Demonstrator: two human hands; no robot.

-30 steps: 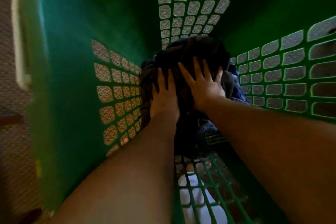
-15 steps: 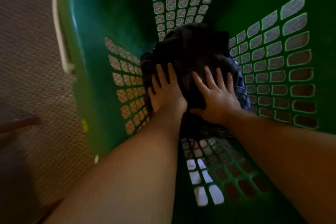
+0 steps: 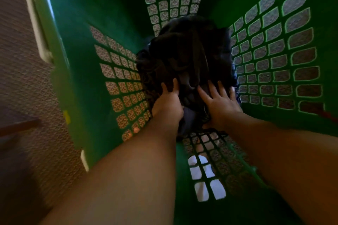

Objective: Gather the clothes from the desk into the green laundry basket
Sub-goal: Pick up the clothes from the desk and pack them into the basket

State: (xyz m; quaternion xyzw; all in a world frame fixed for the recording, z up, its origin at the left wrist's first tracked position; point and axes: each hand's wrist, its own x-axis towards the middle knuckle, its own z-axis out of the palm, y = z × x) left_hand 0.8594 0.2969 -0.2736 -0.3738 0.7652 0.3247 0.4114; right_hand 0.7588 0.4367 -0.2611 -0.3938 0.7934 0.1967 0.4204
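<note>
patterned carpet lies under the green laundry basket. since half a second ago both hands have slid back toward the near edge of the pile. dark clothes fill the basket's bottom; the left hand and right hand press on them, fingers spread flat.

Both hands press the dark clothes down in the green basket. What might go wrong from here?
The left hand presses close to the holes in the green basket; a finger might catch. The dark clothes are bunched and may spring up once it and the right hand lift.
</note>
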